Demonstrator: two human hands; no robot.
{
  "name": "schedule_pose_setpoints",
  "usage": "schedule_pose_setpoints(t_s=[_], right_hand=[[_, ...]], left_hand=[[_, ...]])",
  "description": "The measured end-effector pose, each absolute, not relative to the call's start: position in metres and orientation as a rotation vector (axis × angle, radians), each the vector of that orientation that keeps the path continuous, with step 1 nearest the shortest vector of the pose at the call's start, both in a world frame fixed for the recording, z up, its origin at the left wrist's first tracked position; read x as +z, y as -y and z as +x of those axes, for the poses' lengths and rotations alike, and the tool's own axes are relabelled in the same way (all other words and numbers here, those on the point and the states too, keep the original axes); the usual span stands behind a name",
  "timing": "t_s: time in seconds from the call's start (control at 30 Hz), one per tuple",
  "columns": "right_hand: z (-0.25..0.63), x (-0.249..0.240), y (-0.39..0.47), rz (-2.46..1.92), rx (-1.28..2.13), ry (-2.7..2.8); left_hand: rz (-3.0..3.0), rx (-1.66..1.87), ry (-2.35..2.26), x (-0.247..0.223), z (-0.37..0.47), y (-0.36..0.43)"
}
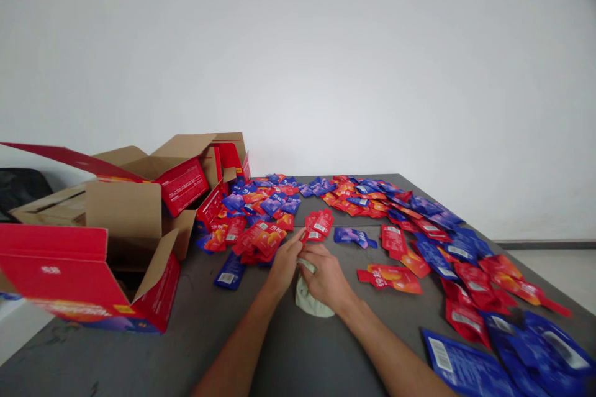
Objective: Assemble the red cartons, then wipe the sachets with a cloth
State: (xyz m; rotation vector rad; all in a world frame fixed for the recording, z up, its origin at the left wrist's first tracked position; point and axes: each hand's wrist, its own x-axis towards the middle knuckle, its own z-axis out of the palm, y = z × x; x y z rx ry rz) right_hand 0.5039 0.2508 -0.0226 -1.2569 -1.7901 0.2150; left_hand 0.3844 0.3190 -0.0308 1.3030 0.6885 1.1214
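My left hand (285, 265) is closed near the middle of the table, its fingertips on the near end of a red pouch (319, 225) with a white barcode label. Against it, my right hand (326, 278) is closed on a crumpled pale green cloth (313, 302), which hangs below the palm to the tabletop. The fingers of both hands meet and partly hide the pouch's near end. Just right of the hands lies a small blue pouch (354, 237). A red and orange pouch (391, 278) is nearer to me on that side.
Opened red cardboard boxes (60, 266) with raised flaps stand along the left. A pile of red and blue pouches (263, 238) lies beside them. More pouches (475, 285) spread down the right side of the dark table (298, 363). A white wall (326, 61) rises behind.
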Motion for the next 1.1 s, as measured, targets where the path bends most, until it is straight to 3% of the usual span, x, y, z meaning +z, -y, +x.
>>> schedule_pose_setpoints(t_s=[0.27, 0.47, 0.73, 0.97, 1.1], right_hand=[[0.523, -0.039, -0.261, -1.476, 0.128, 1.659], [0.525, -0.034, -0.258, -1.547, 0.15, 1.633], [0.527, -0.039, -0.261, -1.538, 0.133, 1.638], [0.53, -0.037, -0.26, -1.648, 0.164, 1.611], [0.537, -0.033, -0.259, -1.74, 0.145, 1.542]], left_hand=[[2.176, 1.214, -1.203, -0.037, 0.353, -0.345], [2.338, 1.079, -1.877, -0.036, 0.344, -0.347], [2.561, 0.812, -1.669, -0.054, 0.359, -0.34], [2.528, 0.683, -1.969, -0.062, 0.357, -0.346], [2.641, 0.701, -1.881, -0.055, 0.377, -0.338]])
